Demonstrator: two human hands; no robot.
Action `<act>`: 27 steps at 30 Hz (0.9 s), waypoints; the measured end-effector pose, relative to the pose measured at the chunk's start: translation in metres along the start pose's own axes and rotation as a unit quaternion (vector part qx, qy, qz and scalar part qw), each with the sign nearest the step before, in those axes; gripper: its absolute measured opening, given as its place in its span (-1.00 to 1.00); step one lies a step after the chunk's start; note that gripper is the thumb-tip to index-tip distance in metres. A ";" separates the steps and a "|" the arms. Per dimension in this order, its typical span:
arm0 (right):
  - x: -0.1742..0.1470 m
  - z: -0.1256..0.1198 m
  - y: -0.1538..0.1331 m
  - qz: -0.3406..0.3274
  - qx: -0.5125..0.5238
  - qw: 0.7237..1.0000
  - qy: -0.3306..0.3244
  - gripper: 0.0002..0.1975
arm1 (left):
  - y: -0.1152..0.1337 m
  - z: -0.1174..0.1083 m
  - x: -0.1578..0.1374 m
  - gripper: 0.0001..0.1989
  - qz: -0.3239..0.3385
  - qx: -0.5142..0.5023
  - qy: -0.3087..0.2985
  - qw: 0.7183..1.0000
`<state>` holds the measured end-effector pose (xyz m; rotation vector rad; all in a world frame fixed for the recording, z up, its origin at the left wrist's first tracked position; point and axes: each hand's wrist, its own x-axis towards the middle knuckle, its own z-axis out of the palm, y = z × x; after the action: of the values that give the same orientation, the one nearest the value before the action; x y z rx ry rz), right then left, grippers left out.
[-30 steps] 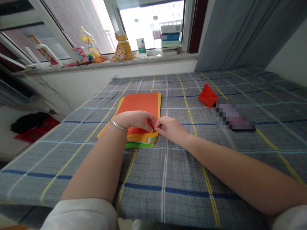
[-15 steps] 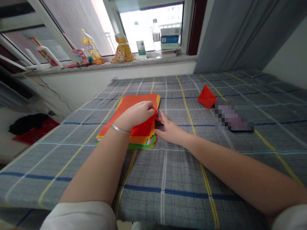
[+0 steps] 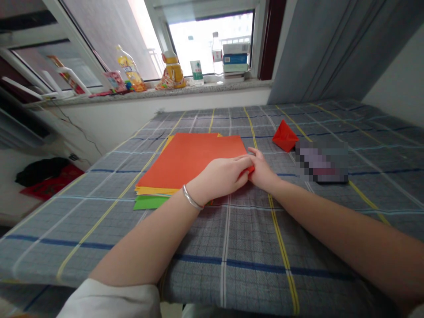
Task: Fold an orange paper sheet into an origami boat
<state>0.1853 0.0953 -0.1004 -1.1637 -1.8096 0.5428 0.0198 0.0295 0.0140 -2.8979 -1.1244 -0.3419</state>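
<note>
An orange-red sheet of paper [image 3: 194,154] lies partly off a stack of coloured paper [image 3: 150,202], reaching past its right side. Green and yellow edges of the stack show at the near left. My left hand [image 3: 227,174], with a silver bangle at the wrist, is closed on the sheet's right edge, where a bit of red paper shows at the fingertips. My right hand [image 3: 263,170] meets it there, gripping the same edge; one finger sticks out and the thumb is hidden behind my left hand.
A folded red paper piece [image 3: 285,137] sits at the right, beside a blurred-out phone-like object [image 3: 323,165]. Everything rests on a grey checked cloth [image 3: 205,238]. Bottles, a cup [image 3: 196,73] and stacked boxes [image 3: 236,59] line the windowsill behind.
The top orange-red sheet has slid right, off the stack's edge. My left hand has moved right with it, and my right hand has shifted right from the stack's side to the sheet's edge.
</note>
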 end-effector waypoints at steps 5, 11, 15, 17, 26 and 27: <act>-0.020 -0.045 0.004 -0.114 -0.154 0.973 -0.127 -0.79 | 0.010 0.004 0.000 -0.78 0.068 -0.076 -0.067 0.993; -0.043 -0.086 0.011 -0.146 -0.202 0.956 -0.151 -0.76 | -0.008 0.006 0.001 -0.73 0.075 -0.175 -0.049 0.980; -0.052 -0.111 0.029 -0.134 -0.180 0.953 -0.206 -0.72 | -0.034 0.017 0.000 -0.65 0.016 -0.059 -0.086 0.994; -0.056 -0.123 0.038 -0.118 -0.143 0.949 -0.256 -0.69 | -0.044 0.024 -0.002 -0.57 -0.018 -0.004 -0.118 0.993; -0.061 -0.136 0.034 -0.070 -0.052 0.966 -0.241 -0.66 | -0.055 0.029 -0.008 -0.41 -0.033 0.020 -0.190 0.981; -0.060 -0.136 0.032 -0.076 -0.053 0.964 -0.248 -0.65 | -0.054 0.027 -0.009 -0.38 -0.042 0.015 -0.200 0.979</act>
<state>0.3268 0.0445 -0.0819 -1.0034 -2.3591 0.6985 -0.0176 0.0664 -0.0180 -2.9772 -1.2838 0.2715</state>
